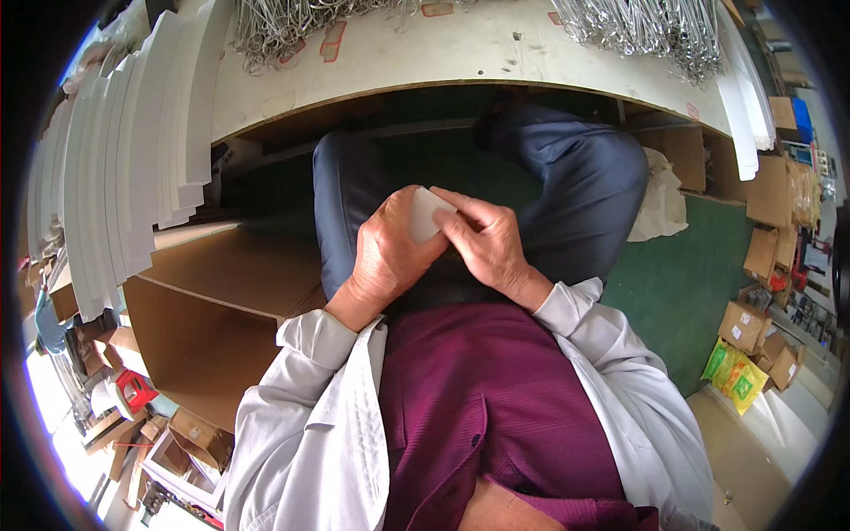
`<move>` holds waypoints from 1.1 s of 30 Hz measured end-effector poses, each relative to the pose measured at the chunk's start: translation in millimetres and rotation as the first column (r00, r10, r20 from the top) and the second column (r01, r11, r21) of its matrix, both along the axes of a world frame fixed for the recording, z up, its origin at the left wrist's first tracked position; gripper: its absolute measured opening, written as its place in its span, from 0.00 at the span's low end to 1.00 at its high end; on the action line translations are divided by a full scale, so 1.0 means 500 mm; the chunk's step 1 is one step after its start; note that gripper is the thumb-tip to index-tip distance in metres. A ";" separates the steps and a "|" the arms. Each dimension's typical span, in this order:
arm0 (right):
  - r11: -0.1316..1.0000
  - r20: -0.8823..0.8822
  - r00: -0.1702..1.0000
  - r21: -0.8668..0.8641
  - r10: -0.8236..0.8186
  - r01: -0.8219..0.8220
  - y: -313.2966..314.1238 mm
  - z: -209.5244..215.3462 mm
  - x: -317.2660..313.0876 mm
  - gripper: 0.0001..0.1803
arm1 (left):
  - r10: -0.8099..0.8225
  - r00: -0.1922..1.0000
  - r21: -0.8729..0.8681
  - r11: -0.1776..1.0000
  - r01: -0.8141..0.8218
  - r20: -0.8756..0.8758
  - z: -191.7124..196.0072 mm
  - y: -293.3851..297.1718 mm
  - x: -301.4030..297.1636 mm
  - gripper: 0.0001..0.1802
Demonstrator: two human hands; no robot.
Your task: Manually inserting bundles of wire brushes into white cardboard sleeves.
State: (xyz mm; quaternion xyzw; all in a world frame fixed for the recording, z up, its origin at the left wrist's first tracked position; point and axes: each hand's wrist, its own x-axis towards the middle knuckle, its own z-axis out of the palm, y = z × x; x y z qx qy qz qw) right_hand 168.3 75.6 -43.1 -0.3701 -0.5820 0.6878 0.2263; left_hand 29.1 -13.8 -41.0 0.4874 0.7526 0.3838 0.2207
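Over my lap, both hands are closed round a small white flat piece; from here I cannot tell whether it is card or plastic. My left hand wraps its left side, knuckles up. The thumb of my right hand presses on its face, while the index finger reaches along its top edge. My fingers hide its lower part. Beyond my knees, shiny metal wire hooks lie in one heap and another heap on the pale worktable.
Long white strips are stacked at the left, with more white strips at the table's right end. An open cardboard box stands by my left leg. Cartons and a yellow-green bag sit to the right on the floor.
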 end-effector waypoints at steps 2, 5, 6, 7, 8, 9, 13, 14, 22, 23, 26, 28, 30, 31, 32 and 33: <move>0.975 0.048 0.995 0.202 0.088 -0.096 -0.008 0.000 0.000 0.21 | 0.014 0.999 -0.015 1.000 -0.013 0.042 0.003 -0.001 -0.004 0.30; 0.963 0.066 0.990 0.234 0.122 -0.135 -0.007 -0.001 -0.001 0.23 | 0.003 0.999 -0.013 1.000 -0.002 0.050 0.001 -0.004 -0.009 0.31; 0.963 0.067 0.990 0.234 0.123 -0.136 -0.008 -0.002 -0.002 0.23 | 0.004 0.999 -0.013 1.000 -0.003 0.051 -0.004 -0.004 -0.008 0.31; 0.946 0.038 0.993 0.302 0.108 -0.115 -0.009 -0.002 -0.004 0.23 | 0.007 0.999 0.001 1.000 -0.007 0.049 -0.010 -0.004 -0.007 0.31; 0.925 0.007 0.995 0.369 0.095 -0.091 -0.009 -0.002 -0.005 0.22 | 0.010 0.999 0.016 1.000 -0.010 0.047 -0.013 -0.003 -0.007 0.31; 0.925 0.005 0.995 0.368 0.096 -0.091 -0.010 0.000 -0.005 0.22 | 0.011 0.999 0.015 1.000 -0.011 0.045 -0.011 -0.005 -0.008 0.31; 0.918 0.053 0.990 0.371 0.134 -0.144 -0.011 0.009 -0.010 0.21 | 0.022 0.998 0.005 1.000 -0.022 0.052 -0.011 -0.008 -0.013 0.29; 0.913 0.077 0.988 0.378 0.132 -0.152 -0.011 0.011 -0.010 0.21 | 0.026 0.999 0.020 0.999 -0.027 0.048 -0.016 -0.010 -0.010 0.29; 0.988 -0.049 0.999 0.154 -0.005 0.012 0.005 -0.014 -0.014 0.18 | -0.085 0.990 -0.023 0.996 0.083 -0.113 0.021 0.003 -0.019 0.34; 0.991 -0.042 0.998 0.120 -0.048 0.053 0.014 -0.013 -0.014 0.18 | -0.113 0.988 -0.030 0.993 0.110 -0.109 0.032 -0.002 -0.025 0.35; 0.990 -0.056 0.991 0.065 -0.121 0.124 0.066 0.017 -0.012 0.19 | -0.112 0.982 -0.102 0.990 0.098 -0.152 0.041 -0.039 -0.062 0.37; 0.989 -0.035 0.994 0.104 -0.102 0.105 0.101 0.029 -0.013 0.19 | -0.135 0.951 -0.119 0.987 0.106 -0.280 0.057 -0.052 -0.100 0.36; 0.985 -0.036 0.996 0.147 -0.082 0.086 0.126 0.045 -0.017 0.21 | -0.138 0.934 -0.144 0.985 0.095 -0.331 0.101 -0.040 -0.131 0.34; 0.980 -0.041 0.996 0.178 -0.081 0.087 0.137 0.050 -0.020 0.21 | -0.146 0.925 -0.187 0.979 0.084 -0.351 0.127 -0.031 -0.143 0.33; 0.973 -0.052 0.996 0.212 -0.078 0.088 0.145 0.060 -0.026 0.21 | -0.144 0.922 -0.185 0.979 0.081 -0.359 0.135 -0.028 -0.149 0.33; 0.965 -0.071 0.994 0.242 -0.083 0.098 0.153 0.065 -0.030 0.21 | -0.097 0.928 -0.158 0.987 0.041 -0.360 0.142 -0.026 -0.155 0.32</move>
